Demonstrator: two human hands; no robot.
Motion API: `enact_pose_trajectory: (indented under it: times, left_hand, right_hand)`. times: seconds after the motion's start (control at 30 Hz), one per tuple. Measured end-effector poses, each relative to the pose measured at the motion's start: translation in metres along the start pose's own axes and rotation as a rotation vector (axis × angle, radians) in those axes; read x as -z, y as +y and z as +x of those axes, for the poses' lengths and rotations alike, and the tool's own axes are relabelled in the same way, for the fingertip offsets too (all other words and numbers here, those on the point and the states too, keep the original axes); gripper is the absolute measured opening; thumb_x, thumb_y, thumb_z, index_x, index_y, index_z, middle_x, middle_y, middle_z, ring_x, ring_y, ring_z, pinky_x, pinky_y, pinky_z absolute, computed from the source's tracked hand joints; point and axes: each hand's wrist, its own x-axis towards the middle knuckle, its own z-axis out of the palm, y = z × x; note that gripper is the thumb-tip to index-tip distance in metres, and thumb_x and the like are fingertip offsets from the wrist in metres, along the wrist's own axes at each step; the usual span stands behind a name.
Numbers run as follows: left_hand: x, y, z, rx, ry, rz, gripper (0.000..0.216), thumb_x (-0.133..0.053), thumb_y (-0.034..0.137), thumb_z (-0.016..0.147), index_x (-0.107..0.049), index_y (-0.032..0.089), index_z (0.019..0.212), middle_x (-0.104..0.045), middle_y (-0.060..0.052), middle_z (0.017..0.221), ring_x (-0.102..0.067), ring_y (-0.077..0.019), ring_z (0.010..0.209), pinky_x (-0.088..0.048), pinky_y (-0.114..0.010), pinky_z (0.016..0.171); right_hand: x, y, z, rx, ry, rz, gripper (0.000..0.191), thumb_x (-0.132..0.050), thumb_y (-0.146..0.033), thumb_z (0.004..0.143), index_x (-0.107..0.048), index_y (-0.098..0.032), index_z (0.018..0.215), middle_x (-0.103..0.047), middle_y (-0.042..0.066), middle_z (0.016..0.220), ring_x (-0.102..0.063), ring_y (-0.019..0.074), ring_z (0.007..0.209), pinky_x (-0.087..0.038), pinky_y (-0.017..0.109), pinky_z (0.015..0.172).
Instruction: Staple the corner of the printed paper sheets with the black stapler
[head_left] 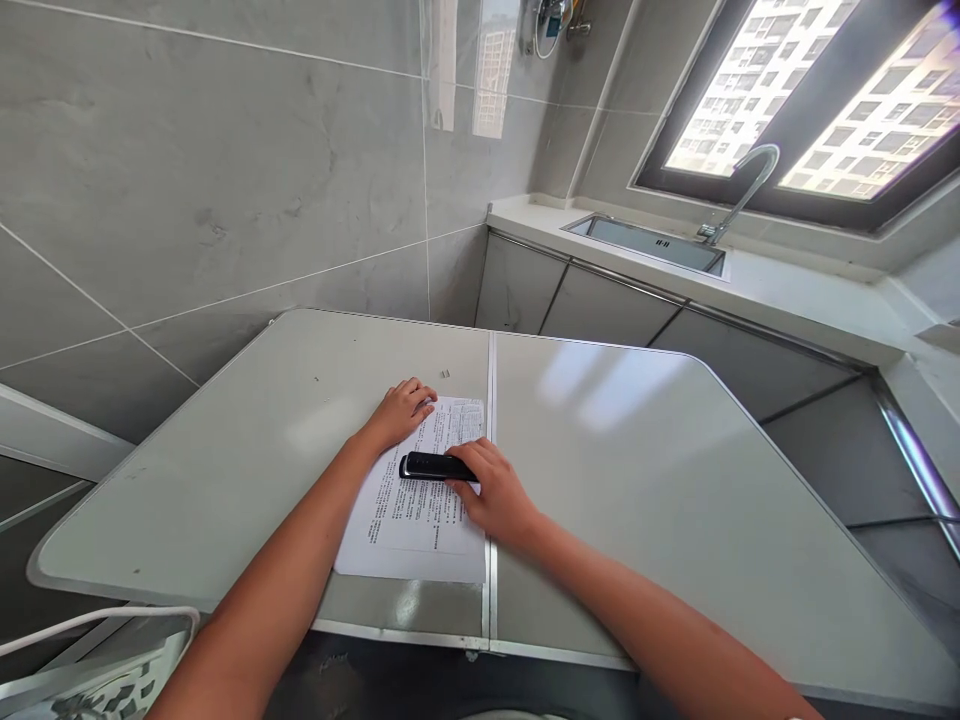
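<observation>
Printed sheets of paper (pixel 427 545) lie on the folding table (pixel 615 500), just left of its middle seam. At their far left corner is my left hand (pixel 401 412), its fingers curled over the paper's edge and gripping it. My right hand (pixel 499 495) is closed around one end of a black stapler (pixel 431 466). The stapler lies crosswise over the printed text, its free end pointing left; whether it touches the paper I cannot tell. Beyond the sheets, a couple of tiny staples (pixel 445 373) lie on the tabletop.
A grey tiled wall (pixel 225 180) rises behind the table on the left. At the back right, a counter holds a sink (pixel 649 245) with a tall tap (pixel 750 185) under a window. Part of a white chair (pixel 142 670) shows at the lower left.
</observation>
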Motion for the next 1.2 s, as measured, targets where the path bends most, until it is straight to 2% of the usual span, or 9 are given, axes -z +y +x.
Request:
enact_pose_trajectory:
  times: [0.2,0.37,0.5,0.57,0.7,0.9,1.03,1.1,1.2]
  left_hand:
    - [-0.002,0.001,0.000,-0.013,0.025,0.095,0.029,-0.056,0.028,0.100,-0.067,0.028,0.127,-0.064,-0.008,0.131,-0.055,-0.0300,0.120,-0.041,-0.047,0.101]
    - [-0.005,0.008,0.000,-0.004,0.027,0.085,0.016,-0.049,0.026,0.103,-0.064,0.022,0.105,-0.067,-0.009,0.115,-0.058,-0.0279,0.109,-0.039,-0.045,0.095]
    - [-0.005,0.011,0.001,0.018,0.052,-0.013,0.019,-0.038,0.026,0.107,-0.056,0.022,0.104,-0.066,-0.007,0.107,-0.058,-0.0264,0.102,-0.038,-0.043,0.090]
    - [-0.004,0.012,0.001,0.025,0.058,-0.107,0.020,-0.036,0.029,0.108,-0.053,0.023,0.103,-0.065,-0.006,0.103,-0.057,-0.0253,0.099,-0.038,-0.042,0.090]
    - [0.000,0.015,-0.001,0.046,0.054,-0.243,0.022,-0.034,0.034,0.109,-0.049,0.023,0.098,-0.062,-0.004,0.097,-0.056,-0.0236,0.095,-0.038,-0.042,0.094]
    - [0.004,0.017,-0.001,0.099,0.074,-0.311,0.019,-0.037,0.033,0.107,-0.048,0.023,0.096,-0.062,-0.003,0.098,-0.055,-0.0225,0.093,-0.039,-0.041,0.095]
    - [0.004,0.016,0.001,0.103,0.089,-0.318,0.018,-0.039,0.033,0.106,-0.048,0.023,0.094,-0.061,-0.003,0.095,-0.055,-0.0224,0.092,-0.040,-0.041,0.092]
    - [0.003,0.016,0.001,0.095,0.091,-0.297,0.017,-0.039,0.032,0.106,-0.049,0.023,0.095,-0.062,-0.004,0.096,-0.055,-0.0232,0.094,-0.040,-0.042,0.093]
    - [0.003,0.015,0.001,0.074,0.125,-0.318,0.017,-0.041,0.034,0.105,-0.050,0.023,0.096,-0.062,-0.004,0.098,-0.055,-0.0237,0.096,-0.041,-0.042,0.094]
  right_hand:
    - [-0.002,0.006,0.008,-0.088,-0.058,0.078,0.028,-0.071,-0.015,0.089,-0.066,-0.024,0.116,-0.068,0.005,0.102,-0.060,0.0230,0.099,-0.049,0.036,0.084]
    - [-0.003,0.004,0.000,0.011,-0.157,0.062,0.031,-0.069,-0.014,0.092,-0.065,-0.024,0.121,-0.071,0.006,0.108,-0.058,0.0242,0.103,-0.050,0.039,0.090]
    - [0.006,0.005,-0.005,0.010,-0.158,0.056,0.032,-0.068,-0.015,0.092,-0.065,-0.025,0.123,-0.071,0.006,0.108,-0.058,0.0247,0.104,-0.051,0.042,0.093]
    - [0.010,0.007,-0.009,-0.015,-0.096,0.042,0.036,-0.072,-0.020,0.091,-0.065,-0.027,0.126,-0.067,0.008,0.123,-0.056,0.0269,0.115,-0.050,0.046,0.101]
    - [0.011,0.014,-0.018,-0.151,0.023,-0.048,0.052,-0.087,-0.038,0.079,-0.070,-0.033,0.128,-0.037,0.009,0.157,-0.034,0.0375,0.142,-0.041,0.059,0.116]
    - [0.010,0.019,-0.018,-0.354,0.019,0.019,0.063,-0.092,-0.041,0.071,-0.072,-0.036,0.130,-0.039,0.011,0.148,-0.041,0.0363,0.134,-0.046,0.058,0.112]
    - [0.008,0.017,-0.014,-0.267,-0.030,0.045,0.041,-0.089,-0.027,0.073,-0.079,-0.031,0.112,-0.057,0.009,0.123,-0.049,0.0317,0.125,-0.047,0.052,0.110]
    - [0.004,0.016,-0.014,-0.212,-0.007,0.082,0.033,-0.085,-0.022,0.074,-0.080,-0.029,0.106,-0.058,0.007,0.116,-0.055,0.0271,0.116,-0.050,0.047,0.107]
    - [-0.002,0.015,-0.018,-0.173,0.062,0.169,0.028,-0.087,-0.022,0.073,-0.081,-0.026,0.100,-0.052,0.007,0.121,-0.062,0.0218,0.105,-0.052,0.041,0.103]
